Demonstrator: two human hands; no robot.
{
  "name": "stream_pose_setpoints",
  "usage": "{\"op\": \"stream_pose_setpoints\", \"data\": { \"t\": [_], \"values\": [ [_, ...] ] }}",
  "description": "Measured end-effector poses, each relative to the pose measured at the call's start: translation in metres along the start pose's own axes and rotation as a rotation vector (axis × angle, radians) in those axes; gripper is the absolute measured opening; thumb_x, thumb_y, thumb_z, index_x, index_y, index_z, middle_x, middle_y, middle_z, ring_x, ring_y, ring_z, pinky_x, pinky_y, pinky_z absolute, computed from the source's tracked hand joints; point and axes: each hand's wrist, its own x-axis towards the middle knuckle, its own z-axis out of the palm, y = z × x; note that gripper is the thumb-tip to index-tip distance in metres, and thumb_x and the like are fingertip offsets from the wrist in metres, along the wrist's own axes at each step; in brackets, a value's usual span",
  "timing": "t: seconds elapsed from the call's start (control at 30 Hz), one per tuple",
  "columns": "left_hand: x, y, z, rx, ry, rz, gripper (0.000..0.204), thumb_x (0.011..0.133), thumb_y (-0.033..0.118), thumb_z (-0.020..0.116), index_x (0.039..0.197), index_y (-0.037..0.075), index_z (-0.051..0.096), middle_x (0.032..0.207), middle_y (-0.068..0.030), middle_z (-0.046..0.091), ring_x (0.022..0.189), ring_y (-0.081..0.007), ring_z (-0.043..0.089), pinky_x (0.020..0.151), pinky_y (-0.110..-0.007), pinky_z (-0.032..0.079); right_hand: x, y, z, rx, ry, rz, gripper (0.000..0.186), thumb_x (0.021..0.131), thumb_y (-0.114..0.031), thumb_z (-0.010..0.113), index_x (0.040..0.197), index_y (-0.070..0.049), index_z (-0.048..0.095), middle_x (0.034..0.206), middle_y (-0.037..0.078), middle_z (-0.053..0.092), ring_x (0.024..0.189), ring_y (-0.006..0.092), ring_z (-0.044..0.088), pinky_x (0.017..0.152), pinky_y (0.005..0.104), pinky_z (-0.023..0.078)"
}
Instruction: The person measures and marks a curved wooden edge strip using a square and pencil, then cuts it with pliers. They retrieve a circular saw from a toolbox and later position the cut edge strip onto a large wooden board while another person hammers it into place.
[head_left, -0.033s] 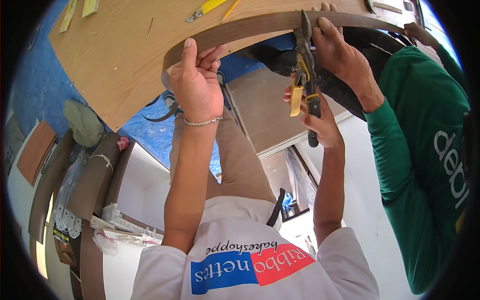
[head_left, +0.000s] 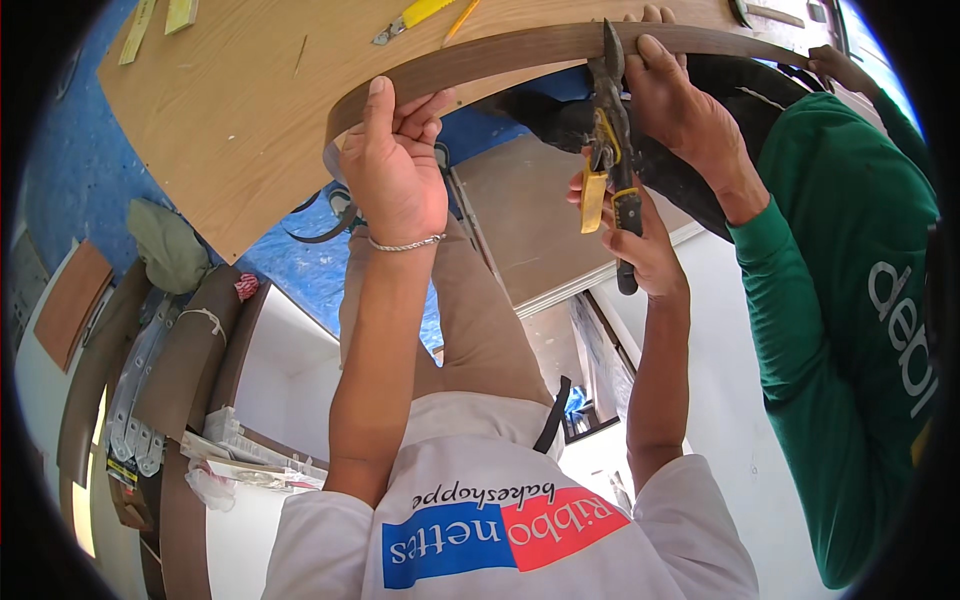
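Observation:
A long strip of brown wood-grain edge banding [head_left: 500, 58] bows across the upper part of the view. My left hand [head_left: 395, 170] grips it near the left bend, thumb upright against it. In my right hand [head_left: 645, 240] is a pair of snips [head_left: 610, 130] with black and yellow handles, pointing away from me. One dark blade crosses the front of the strip; whether the other lies behind it is hidden. Just right of the blades, a co-worker's hand [head_left: 680, 110] in a green sleeve pinches the same strip. The co-worker's other hand [head_left: 832, 66] is at its right end.
Beyond the strip lies a wooden board [head_left: 230, 120] bearing a yellow utility knife [head_left: 415, 18], a pencil [head_left: 460, 20] and a hammer [head_left: 765, 14]. Lower left stand brown panels [head_left: 190, 350] with metal drawer slides [head_left: 140, 400]. The co-worker's green-clad body [head_left: 850, 250] closes off the right side.

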Motion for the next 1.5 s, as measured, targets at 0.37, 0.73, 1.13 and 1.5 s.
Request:
{"op": "stream_pose_setpoints", "data": {
  "t": [0.37,0.73,1.13,1.5],
  "values": [
    [0.007,-0.005,-0.012,-0.024,0.013,-0.046,0.022,0.098,0.023,0.065,0.112,0.006,0.062,0.094,-0.0098,0.072,0.086,-0.0193,0.069,0.065,-0.027,0.044,-0.001,-0.011,0.014,-0.382,0.169,0.077,0.084,0.067,-0.008,0.062,0.147,-0.003,0.036,0.117,0.015,0.056,0.118,0.0271,0.054,0.101,0.032,0.041],
    [0.014,-0.006,-0.024,-0.04,0.006,-0.101,0.025,0.1,0.026,0.061,0.1,0.001,0.062,0.092,-0.0117,0.069,0.083,-0.0167,0.062,0.067,-0.028,0.044,-0.004,-0.014,0.039,-0.568,0.415,-0.025,0.09,0.068,-0.019,0.075,0.144,0.004,0.032,0.13,0.028,0.046,0.124,0.0449,0.047,0.106,0.0475,0.04],
    [0.014,-0.007,-0.035,-0.07,0.005,-0.098,0.019,0.1,0.024,0.062,0.105,0.005,0.062,0.091,-0.0116,0.072,0.085,-0.019,0.07,0.064,-0.028,0.045,0.002,-0.007,0.029,-0.351,0.244,0.053,0.082,0.069,-0.01,0.065,0.145,0.0,0.038,0.124,0.023,0.057,0.12,0.0361,0.056,0.104,0.0381,0.042],
    [0.01,-0.006,-0.023,-0.021,0.044,-0.052,0.025,0.1,0.025,0.061,0.112,0.003,0.064,0.094,-0.0133,0.074,0.086,-0.0223,0.073,0.064,-0.027,0.045,0.01,-0.005,0.02,-0.249,0.143,0.125,0.065,0.067,-0.002,0.055,0.132,-0.004,0.048,0.108,0.009,0.057,0.107,0.0214,0.056,0.1,0.0354,0.041]
  ]
}}
